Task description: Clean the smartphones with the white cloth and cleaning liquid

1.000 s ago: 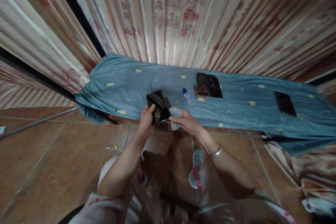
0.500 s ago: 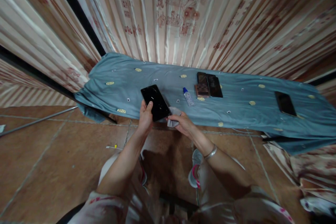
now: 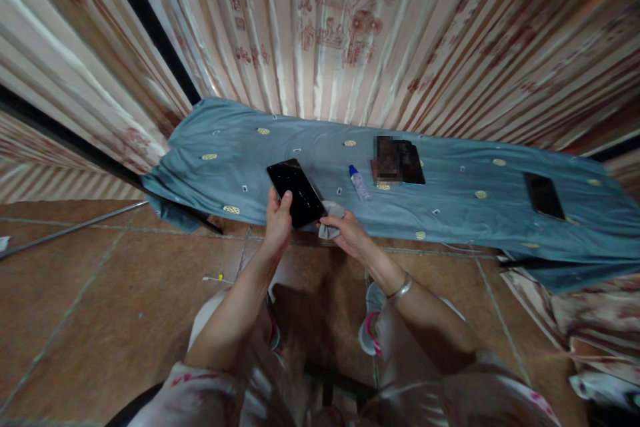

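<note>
My left hand [image 3: 278,221] grips a black phone [image 3: 296,191] by its lower edge, the dark screen facing up over the front edge of a table under a blue-grey cloth [image 3: 450,210]. My right hand [image 3: 347,235] holds a small grey wiping cloth [image 3: 330,221] bunched against the phone's lower right corner. A silver bangle sits on my right wrist.
On the blue-grey cloth lie a small clear bottle with a blue cap [image 3: 359,183], a stack of dark phones [image 3: 410,163] at the back middle, and one more dark phone [image 3: 543,195] at the right. Striped curtains [image 3: 350,33] hang behind. Brown floor tiles lie below, with my shoes.
The phone has turned from a steep tilt to lie flatter with its screen up. My right hand with the grey cloth has moved slightly left, under the phone's corner.
</note>
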Demonstrator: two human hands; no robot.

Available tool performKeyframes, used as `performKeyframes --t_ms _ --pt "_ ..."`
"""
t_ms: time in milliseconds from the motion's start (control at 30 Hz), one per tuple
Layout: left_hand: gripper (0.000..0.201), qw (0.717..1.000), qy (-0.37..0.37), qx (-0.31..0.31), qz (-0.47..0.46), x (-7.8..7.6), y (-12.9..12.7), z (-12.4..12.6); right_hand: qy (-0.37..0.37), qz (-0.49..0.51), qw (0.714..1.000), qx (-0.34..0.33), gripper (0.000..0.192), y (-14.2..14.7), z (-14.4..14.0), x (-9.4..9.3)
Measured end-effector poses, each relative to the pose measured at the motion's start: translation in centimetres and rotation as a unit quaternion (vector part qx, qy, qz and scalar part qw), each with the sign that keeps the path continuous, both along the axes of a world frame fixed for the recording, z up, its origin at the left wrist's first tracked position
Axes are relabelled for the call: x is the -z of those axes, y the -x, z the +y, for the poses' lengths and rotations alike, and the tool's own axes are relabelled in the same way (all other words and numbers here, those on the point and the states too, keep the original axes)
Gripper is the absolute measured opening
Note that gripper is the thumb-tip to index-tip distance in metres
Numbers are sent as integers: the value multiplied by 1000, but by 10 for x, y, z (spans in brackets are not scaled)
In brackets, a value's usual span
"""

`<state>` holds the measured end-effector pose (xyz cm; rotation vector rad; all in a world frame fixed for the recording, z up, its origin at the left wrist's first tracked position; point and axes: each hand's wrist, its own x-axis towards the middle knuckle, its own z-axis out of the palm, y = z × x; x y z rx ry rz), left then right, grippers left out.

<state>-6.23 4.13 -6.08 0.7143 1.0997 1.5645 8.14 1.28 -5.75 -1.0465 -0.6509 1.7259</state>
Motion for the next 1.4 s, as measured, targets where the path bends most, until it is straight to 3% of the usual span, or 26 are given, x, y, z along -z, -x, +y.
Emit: performKeyframes --t_ms 667,967,1133,1267,1400 --pt "40 1000 -2 -1 24 -4 -1 -2 8 -34 999 36 25 6 0 -1" --pt "37 1000 -6 3 15 1 1 0 -17 -71 997 34 17 6 2 4" --pt "38 1000 20 9 -20 5 2 3 -21 -64 998 20 18 1 0 -4" --pt "40 997 45 25 -52 0 2 2 -27 -43 998 -31 25 -7 0 -12" --pt "41 995 63 69 -46 -10 -2 -6 -39 -50 998 -4 31 -15 7 -14"
